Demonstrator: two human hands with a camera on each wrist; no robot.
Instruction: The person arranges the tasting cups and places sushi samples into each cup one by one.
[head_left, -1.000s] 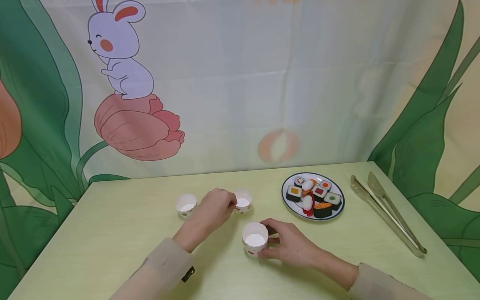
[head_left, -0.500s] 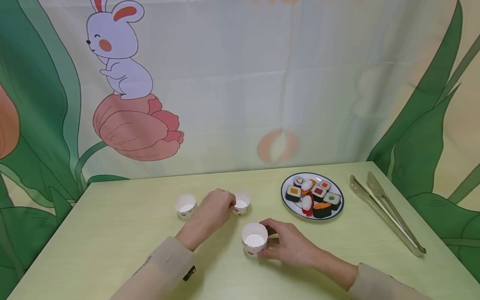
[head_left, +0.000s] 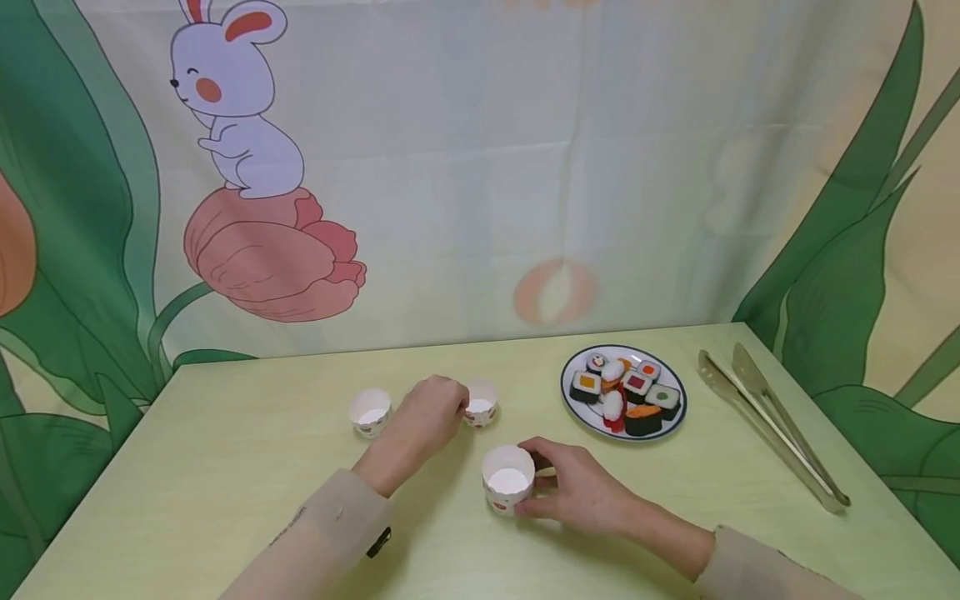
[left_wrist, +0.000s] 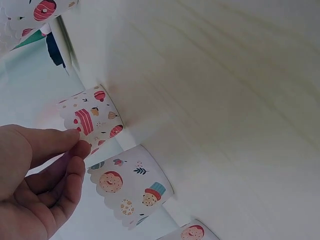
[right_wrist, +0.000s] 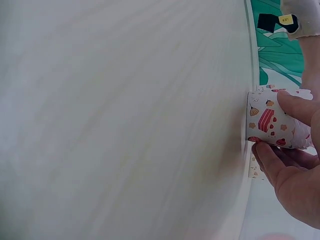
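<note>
In the head view my left hand [head_left: 429, 408] pinches the rim of a white paper baking cup [head_left: 483, 410]; a cake slice is printed on this cup [left_wrist: 92, 120] in the left wrist view. Nearer the front, my right hand [head_left: 585, 492] holds another baking cup [head_left: 501, 502] upright between thumb and fingers. Left of my left wrist stands a third baking cup [head_left: 367, 426]. In the left wrist view a cup with a cupcake print [left_wrist: 137, 185] stands beside the pinched one, and part of one more cup [left_wrist: 192, 232] shows at the bottom edge.
On the table [head_left: 247, 475], a blue-rimmed oval plate [head_left: 573, 410] of toy sushi [head_left: 630, 392] stands at the back right. Metal tongs [head_left: 780, 433] lie spread along the right side. A printed curtain [head_left: 450, 167] hangs behind the table's back edge.
The cup pinched by my left hand has shifted slightly left, closer to that hand. My right hand and its cup have stayed in place.
</note>
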